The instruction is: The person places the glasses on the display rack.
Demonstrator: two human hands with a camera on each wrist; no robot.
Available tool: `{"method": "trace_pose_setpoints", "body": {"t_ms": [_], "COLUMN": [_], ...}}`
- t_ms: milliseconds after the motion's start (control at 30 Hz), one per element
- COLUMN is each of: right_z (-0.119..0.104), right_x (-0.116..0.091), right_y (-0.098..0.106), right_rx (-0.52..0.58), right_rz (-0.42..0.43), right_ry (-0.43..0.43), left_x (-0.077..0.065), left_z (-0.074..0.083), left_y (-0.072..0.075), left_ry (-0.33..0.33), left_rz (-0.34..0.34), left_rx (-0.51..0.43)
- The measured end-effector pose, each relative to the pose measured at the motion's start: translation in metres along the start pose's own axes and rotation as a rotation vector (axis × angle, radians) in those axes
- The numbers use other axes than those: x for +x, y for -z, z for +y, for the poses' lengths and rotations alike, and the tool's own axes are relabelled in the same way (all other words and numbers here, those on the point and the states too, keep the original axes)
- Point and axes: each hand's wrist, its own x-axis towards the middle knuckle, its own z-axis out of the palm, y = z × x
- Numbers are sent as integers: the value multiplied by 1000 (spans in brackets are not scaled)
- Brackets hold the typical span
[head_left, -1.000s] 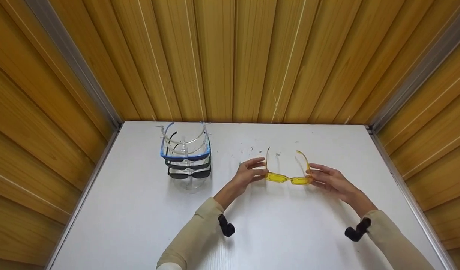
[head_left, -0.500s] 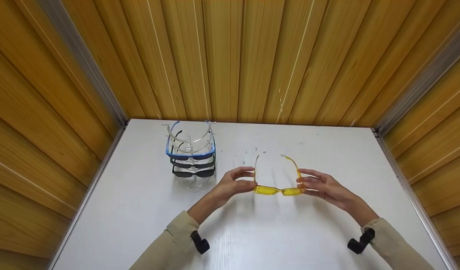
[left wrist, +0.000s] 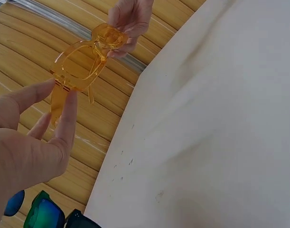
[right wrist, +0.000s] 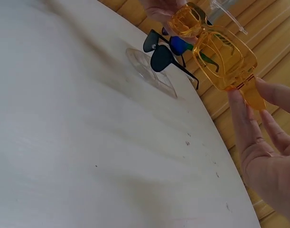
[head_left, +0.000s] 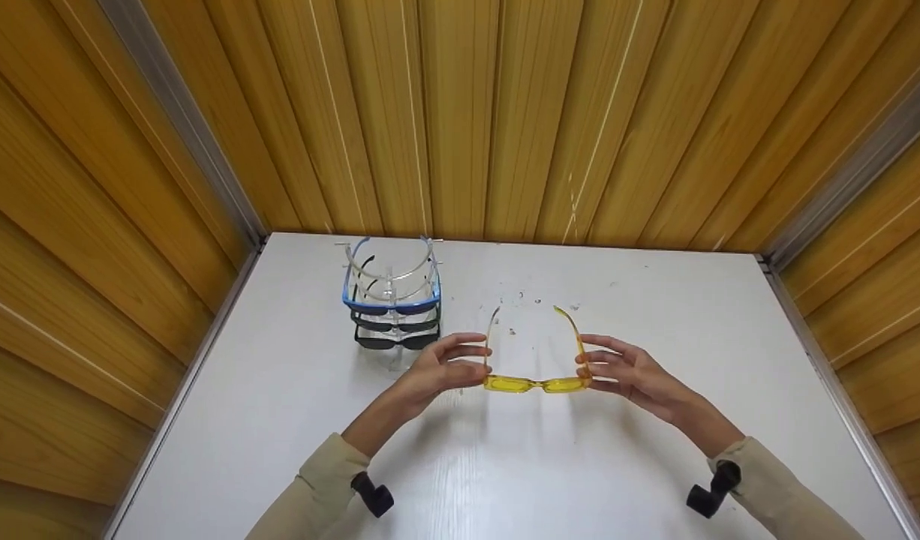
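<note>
A pair of yellow see-through sunglasses (head_left: 509, 385) is held above the white table, temples unfolded and pointing away from the person. My left hand (head_left: 437, 373) pinches the frame at its left hinge, thumb and fingers either side, as the left wrist view shows with the orange-looking frame (left wrist: 77, 87). At the other hinge, my right hand (head_left: 640, 377) pinches the right temple and corner. A clear display stand (head_left: 390, 274) at the left bears blue-framed sunglasses (head_left: 392, 307) above two dark pairs; the lowest is the black sunglasses (head_left: 375, 343). The left fingers appear close to that stand in the head view.
The white table (head_left: 535, 472) carries small dark specks near its middle. Yellow wood-look panels (head_left: 460, 120) wall in the back and both sides, with metal strips at the corners. In the right wrist view, the stand's clear round base (right wrist: 149, 71) rests on the table.
Both hands have carried the yellow sunglasses left and toward the person, closer to the stand. The grip stays at both hinges. The head view has shifted slightly.
</note>
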Motion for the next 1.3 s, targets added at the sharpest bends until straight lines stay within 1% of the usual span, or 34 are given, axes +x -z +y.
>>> {"method": "trace_pose_setpoints", "body": {"t_ms": [133,467,700,867,1067,1167,1300], "right_z": [-3,-10,-23,-33,-45,-50,-60], "right_x": [3,10,14,20,31,37,44], "right_y": [-13,-42,-64,-75,-90,-97,-105], "right_rx": [7,36,104,124,148,156,158], "right_rz": [-3,21,77,80,96,100,99], "right_ry": [21,37,53,65,75,79,88], "left_x": [-11,-30,-36,-40,-47,-52,-55], "left_z": [8,29,49,64,83,93,105], "left_y": [6,19,28,34,41,46,52], "left_ry": [-1,-56,-94,-120,-144,-146,-149], "left_rz": [-1,12,34,66,108,128,136], "left_rx": [20,99,112,146,176,193,201]}}
